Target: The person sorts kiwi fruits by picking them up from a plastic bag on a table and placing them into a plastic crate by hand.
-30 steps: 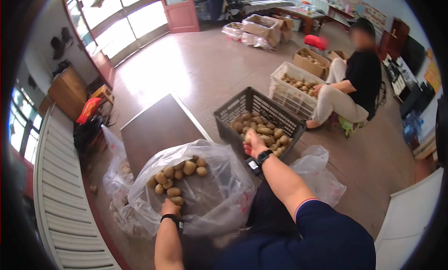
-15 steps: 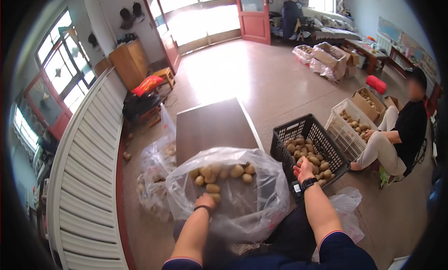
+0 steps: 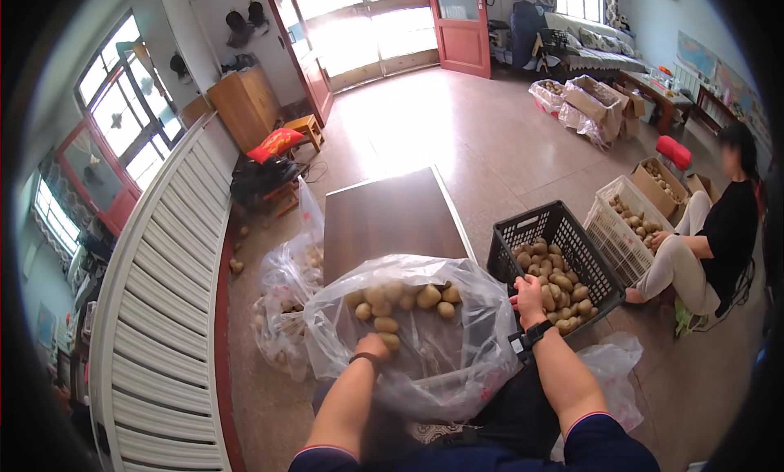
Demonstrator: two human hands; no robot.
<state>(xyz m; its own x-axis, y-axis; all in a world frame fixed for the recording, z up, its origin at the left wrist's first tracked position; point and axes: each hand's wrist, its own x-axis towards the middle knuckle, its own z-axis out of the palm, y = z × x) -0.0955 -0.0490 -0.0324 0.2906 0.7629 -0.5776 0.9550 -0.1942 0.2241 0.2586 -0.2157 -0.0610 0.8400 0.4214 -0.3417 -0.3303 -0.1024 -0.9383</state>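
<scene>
In the head view a clear plastic bag point(image 3: 441, 390) lies spread wide before me, with several brown oval potatoes point(image 3: 429, 296) gathered at its far side. My left hand point(image 3: 374, 347) is inside the bag, its fingers closed around a potato point(image 3: 390, 341) at the near end of the group. To the right stands a black plastic crate point(image 3: 600, 264) partly filled with potatoes point(image 3: 563, 284). Over the crate's near left side is my right hand point(image 3: 531, 299), fingers loosely apart and partly hidden; no potato shows in it.
A low brown table point(image 3: 392, 215) extends beyond the bag. Another person point(image 3: 727, 227) sits at the right by a white crate point(image 3: 616, 243) of potatoes. More plastic bags point(image 3: 282, 309) lie at the left, beside a white radiator point(image 3: 163, 309). Cardboard boxes point(image 3: 592, 104) stand farther back.
My right hand has drawn back from above the potatoes toward the crate's left side. My left hand stays at the same potato. The whole view has shifted slightly.
</scene>
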